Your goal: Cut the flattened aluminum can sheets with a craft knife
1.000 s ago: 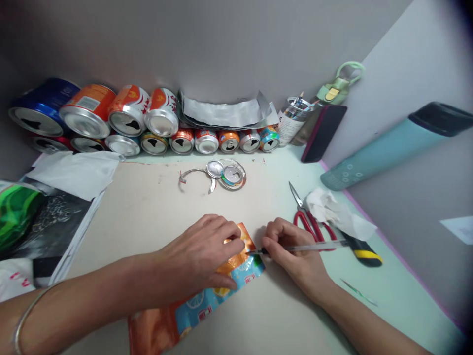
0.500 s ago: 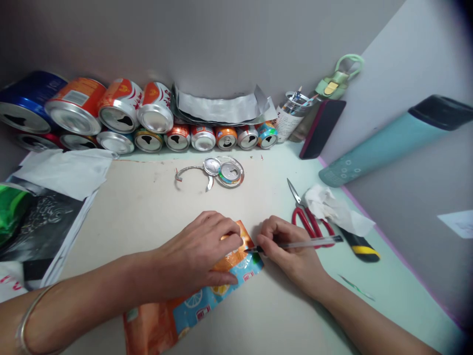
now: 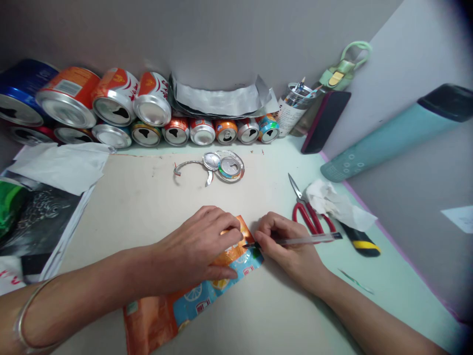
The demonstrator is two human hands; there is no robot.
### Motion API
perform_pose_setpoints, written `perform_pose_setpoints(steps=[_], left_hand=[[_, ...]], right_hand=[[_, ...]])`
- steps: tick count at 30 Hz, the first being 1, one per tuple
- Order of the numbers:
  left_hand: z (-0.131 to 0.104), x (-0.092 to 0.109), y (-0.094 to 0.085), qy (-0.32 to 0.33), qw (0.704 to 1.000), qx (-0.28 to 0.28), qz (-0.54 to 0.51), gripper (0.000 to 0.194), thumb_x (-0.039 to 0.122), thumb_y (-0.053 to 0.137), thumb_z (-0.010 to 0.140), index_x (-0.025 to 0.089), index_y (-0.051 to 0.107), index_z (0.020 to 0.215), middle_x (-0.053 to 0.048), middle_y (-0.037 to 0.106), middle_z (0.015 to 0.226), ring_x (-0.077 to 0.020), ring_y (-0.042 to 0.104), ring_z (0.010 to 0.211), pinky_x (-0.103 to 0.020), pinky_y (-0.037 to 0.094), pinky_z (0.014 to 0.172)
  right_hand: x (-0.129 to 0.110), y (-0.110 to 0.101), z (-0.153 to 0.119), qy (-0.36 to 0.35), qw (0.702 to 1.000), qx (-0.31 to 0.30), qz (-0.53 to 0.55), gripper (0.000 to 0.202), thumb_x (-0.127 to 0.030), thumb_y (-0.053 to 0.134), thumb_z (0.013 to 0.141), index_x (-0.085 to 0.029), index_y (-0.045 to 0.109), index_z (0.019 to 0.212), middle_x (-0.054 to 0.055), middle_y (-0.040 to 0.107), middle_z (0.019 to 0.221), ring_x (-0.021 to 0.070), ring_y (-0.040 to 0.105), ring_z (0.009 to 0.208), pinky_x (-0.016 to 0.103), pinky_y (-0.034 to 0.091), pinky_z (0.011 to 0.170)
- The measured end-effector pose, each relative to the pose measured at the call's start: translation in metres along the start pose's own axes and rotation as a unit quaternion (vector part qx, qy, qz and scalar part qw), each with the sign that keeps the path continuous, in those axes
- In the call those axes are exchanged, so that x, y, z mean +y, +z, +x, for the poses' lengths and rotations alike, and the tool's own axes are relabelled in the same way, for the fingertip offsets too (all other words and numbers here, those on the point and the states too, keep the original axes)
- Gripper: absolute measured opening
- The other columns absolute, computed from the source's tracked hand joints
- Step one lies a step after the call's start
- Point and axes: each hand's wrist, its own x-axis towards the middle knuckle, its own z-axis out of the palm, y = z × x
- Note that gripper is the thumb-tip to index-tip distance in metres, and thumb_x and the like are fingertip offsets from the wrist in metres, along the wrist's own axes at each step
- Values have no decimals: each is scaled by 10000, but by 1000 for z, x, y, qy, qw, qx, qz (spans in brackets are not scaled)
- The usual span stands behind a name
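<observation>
An orange and blue printed sheet (image 3: 195, 297), which looks like metal cut from a drink can, lies slantwise on the beige board. My left hand (image 3: 209, 244) rests on top of it with thumb and fingers apart, pressing it down and covering its middle. In my right hand (image 3: 284, 244) a clear pen (image 3: 310, 238) with a dark tip is pinched. The tip meets the sheet near its upper right end, close to my left fingertips.
Drink cans (image 3: 115, 103) are stacked along the back wall, with curved metal sheets (image 3: 218, 101) on top at the middle. Cut can ends (image 3: 231, 167) lie ahead of my hands. Red-handled scissors (image 3: 309, 217), crumpled tissue (image 3: 328, 202) and a teal bottle (image 3: 391, 135) are at right.
The whole view has shifted slightly, so the background sits a little higher. The pen tip has moved a little up and left on the sheet; my left hand keeps its place.
</observation>
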Motion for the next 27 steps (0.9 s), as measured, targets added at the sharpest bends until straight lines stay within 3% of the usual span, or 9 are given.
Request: perform_pose_setpoints(steps=[27], left_hand=[[-1, 0, -2, 3, 1000, 1, 11, 513, 404, 856, 822, 185, 573, 1190, -85, 612, 1227, -280, 540, 1114, -422, 398, 973]], right_hand=[[-5, -1, 0, 13, 1000, -10, 1, 278, -218, 639, 858, -220, 469, 638, -33, 484, 616, 119, 385, 565, 251, 299, 494]])
